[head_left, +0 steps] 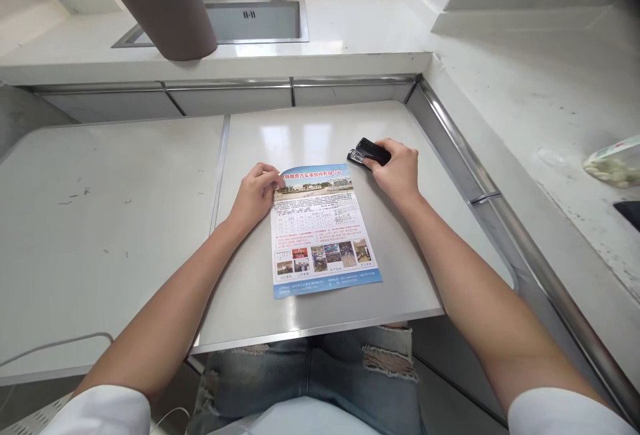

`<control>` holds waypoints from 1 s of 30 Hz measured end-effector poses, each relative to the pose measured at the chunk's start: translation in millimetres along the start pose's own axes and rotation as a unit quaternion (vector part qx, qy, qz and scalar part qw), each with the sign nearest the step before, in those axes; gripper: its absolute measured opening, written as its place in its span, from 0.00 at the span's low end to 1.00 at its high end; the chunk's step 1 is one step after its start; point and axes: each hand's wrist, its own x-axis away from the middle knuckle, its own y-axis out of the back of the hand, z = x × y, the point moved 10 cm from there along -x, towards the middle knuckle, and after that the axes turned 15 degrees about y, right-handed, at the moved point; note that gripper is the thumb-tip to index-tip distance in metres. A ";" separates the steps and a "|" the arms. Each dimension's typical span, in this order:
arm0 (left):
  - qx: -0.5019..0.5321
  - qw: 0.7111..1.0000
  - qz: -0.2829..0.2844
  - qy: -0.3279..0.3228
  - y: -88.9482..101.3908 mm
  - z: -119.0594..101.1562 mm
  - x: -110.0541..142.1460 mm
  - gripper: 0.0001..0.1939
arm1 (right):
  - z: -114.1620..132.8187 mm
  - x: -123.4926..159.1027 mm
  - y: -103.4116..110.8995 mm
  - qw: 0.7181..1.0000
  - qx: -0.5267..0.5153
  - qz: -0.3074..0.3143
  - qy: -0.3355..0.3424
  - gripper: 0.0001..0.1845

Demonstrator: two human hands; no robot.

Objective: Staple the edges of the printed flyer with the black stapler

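A colour-printed flyer (323, 231) lies flat on the steel table (320, 135) in front of me. My left hand (256, 193) rests at its top left corner, fingers curled and pinching the paper's edge. At the top right corner my right hand (397, 168) is closed around a black stapler (367, 152), whose jaw sits at the flyer's corner.
A second steel table (100, 208) adjoins on the left. Behind is a white counter with a sink (250, 21) and tap. A brown pipe (165, 1) hangs at upper left. On the right counter lies a plastic bag (613, 161). My knees in torn jeans show below the table edge.
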 end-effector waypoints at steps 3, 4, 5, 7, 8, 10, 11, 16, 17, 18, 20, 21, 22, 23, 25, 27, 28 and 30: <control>0.040 0.997 -0.044 0.039 14.4 11.3 -1.9 0.16 | -1.7 1.2 -5.8 1.000 -0.009 0.017 -0.005 0.17; 0.053 0.996 -0.047 0.051 16.6 15.4 -2.5 0.16 | -0.6 1.1 -7.7 1.000 -0.014 0.023 -0.004 0.17; 0.067 0.995 -0.048 0.061 18.1 18.9 -3.1 0.17 | 1.4 0.8 -9.7 0.999 -0.021 0.031 0.000 0.16; 0.093 0.991 -0.061 0.075 22.2 24.0 -3.7 0.18 | 8.0 -0.4 -13.4 0.998 -0.036 0.050 0.014 0.16; 0.103 0.989 -0.075 0.078 25.6 25.5 -3.6 0.18 | 12.6 -1.0 -15.1 0.997 -0.045 0.062 0.023 0.16; 0.115 0.984 -0.111 0.081 33.2 27.2 -2.6 0.18 | 22.7 -1.9 -17.9 0.993 -0.062 0.087 0.041 0.16; 0.118 0.981 -0.127 0.082 36.4 27.8 -2.0 0.17 | 27.6 -2.0 -18.8 0.991 -0.070 0.100 0.045 0.16; 0.124 0.976 -0.151 0.093 40.4 30.9 -1.3 0.14 | 47.1 1.9 -21.3 0.981 -0.097 0.164 0.034 0.28; 0.127 0.976 -0.151 0.095 40.2 31.6 -1.4 0.14 | 50.8 3.7 -22.5 0.979 -0.096 0.178 0.032 0.31; 0.129 0.975 -0.152 0.097 40.0 32.4 -1.4 0.14 | 54.8 5.6 -23.9 0.977 -0.092 0.190 0.031 0.31; 0.133 0.973 -0.158 0.102 40.3 34.1 -1.1 0.14 | 63.9 9.8 -27.4 0.973 -0.084 0.212 0.035 0.30; 0.134 0.973 -0.159 0.104 40.2 34.8 -1.1 0.14 | 68.6 11.9 -29.2 0.972 -0.081 0.219 0.038 0.29; 0.136 0.972 -0.159 0.105 39.8 35.3 -1.2 0.14 | 73.2 13.8 -31.1 0.970 -0.078 0.225 0.042 0.28; 0.136 0.972 -0.158 0.105 39.4 35.7 -1.3 0.14 | 77.6 15.6 -33.1 0.969 -0.075 0.231 0.047 0.27; 0.137 0.972 -0.158 0.104 38.7 36.1 -1.6 0.14 | 85.2 18.4 -36.8 0.967 -0.067 0.238 0.057 0.27; 0.136 0.973 -0.158 0.103 38.4 36.4 -1.8 0.13 | 90.7 20.1 -39.4 0.966 -0.058 0.242 0.067 0.27; 0.135 0.973 -0.159 0.104 38.2 36.6 -1.9 0.14 | 92.8 20.8 -40.5 0.966 -0.055 0.243 0.072 0.28; 0.134 0.973 -0.157 0.107 37.5 37.3 -2.2 0.14 | 95.8 21.9 -42.0 0.965 -0.053 0.246 0.079 0.27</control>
